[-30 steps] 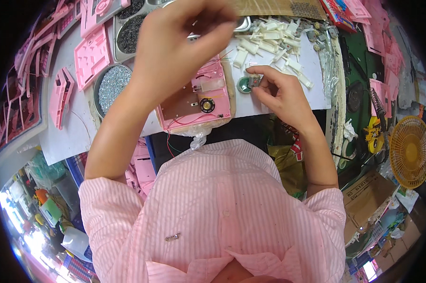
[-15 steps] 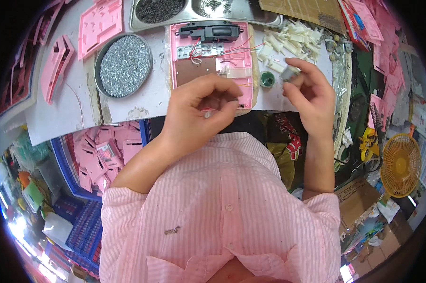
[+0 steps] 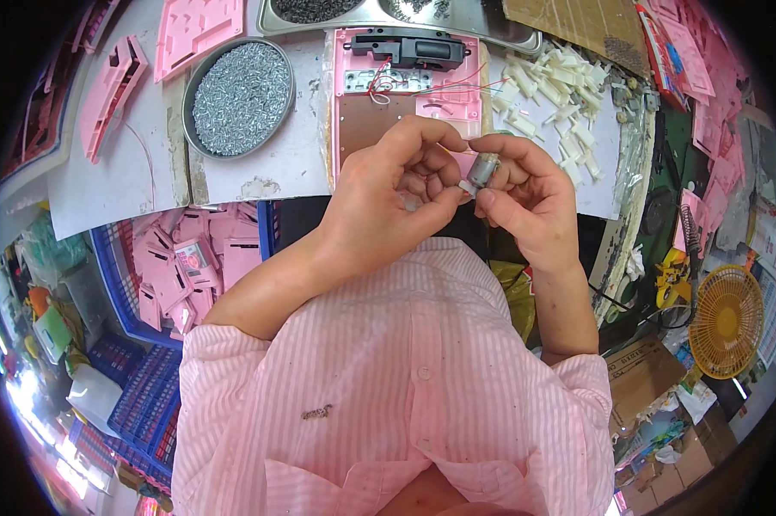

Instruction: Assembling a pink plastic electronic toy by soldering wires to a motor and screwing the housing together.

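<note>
My right hand pinches a small silver motor between thumb and fingers, tilted in front of my chest. Close against its lower end, my left hand grips a tiny whitish piece between thumb and fingertips; its exact kind is too small to make out. Behind both hands lies an open pink plastic casing on the table. It carries a black plastic unit, a metal strip, thin red and white wires and a brown panel. My hands cover its near right part.
A round grey bowl full of small metal screws stands left of the casing. Behind is a steel tray with compartments. White plastic parts are heaped at right. Below the table edge sits a blue basket of pink pieces.
My right hand has brought the motor leftward to meet my left hand, which has moved slightly right. The view has shifted a little, and the green tub near the white parts is now mostly hidden.
</note>
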A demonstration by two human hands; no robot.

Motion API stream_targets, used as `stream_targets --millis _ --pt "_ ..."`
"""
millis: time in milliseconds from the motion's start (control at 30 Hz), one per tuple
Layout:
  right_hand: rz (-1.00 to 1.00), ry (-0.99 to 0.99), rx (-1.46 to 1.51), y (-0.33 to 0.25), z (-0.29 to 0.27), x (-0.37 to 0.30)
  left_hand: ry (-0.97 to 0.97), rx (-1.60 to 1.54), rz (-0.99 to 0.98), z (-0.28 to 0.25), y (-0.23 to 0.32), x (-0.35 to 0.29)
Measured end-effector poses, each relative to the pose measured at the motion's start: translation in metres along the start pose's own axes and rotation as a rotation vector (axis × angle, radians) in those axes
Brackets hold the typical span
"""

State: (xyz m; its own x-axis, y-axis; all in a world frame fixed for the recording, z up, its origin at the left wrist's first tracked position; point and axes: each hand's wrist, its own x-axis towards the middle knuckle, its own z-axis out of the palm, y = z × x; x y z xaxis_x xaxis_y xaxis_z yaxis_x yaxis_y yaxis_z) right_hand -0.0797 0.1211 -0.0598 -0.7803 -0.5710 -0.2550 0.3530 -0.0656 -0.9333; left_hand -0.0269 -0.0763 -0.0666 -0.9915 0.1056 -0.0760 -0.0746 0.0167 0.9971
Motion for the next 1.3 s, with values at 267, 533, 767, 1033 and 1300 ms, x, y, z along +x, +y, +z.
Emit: stream_targets --millis 267,533,767,1033,1300 --pt "-0.508 0.051 -0.683 0.01 0.002 -0.004 0.06 0.063 0.229 0.0 -0.004 -0.004" --pt "-0.21 -0.002 -0.334 -0.005 0.001 -0.003 0.175 0.326 0.694 -0.003 -0.016 0.002" --pt "-0.463 -0.038 -0.384 0.006 0.0 -0.002 0.13 0.158 0.492 -0.008 -0.007 -0.001" --pt "-0.427 -0.06 -0.291 0.008 0.002 -0.002 0.156 0.313 0.541 -0.005 -0.007 -0.001" --pt "-0.185 0.058 -0.202 -0.006 -0.01 -0.003 0.106 0.243 0.389 -0.014 0.0 0.014"
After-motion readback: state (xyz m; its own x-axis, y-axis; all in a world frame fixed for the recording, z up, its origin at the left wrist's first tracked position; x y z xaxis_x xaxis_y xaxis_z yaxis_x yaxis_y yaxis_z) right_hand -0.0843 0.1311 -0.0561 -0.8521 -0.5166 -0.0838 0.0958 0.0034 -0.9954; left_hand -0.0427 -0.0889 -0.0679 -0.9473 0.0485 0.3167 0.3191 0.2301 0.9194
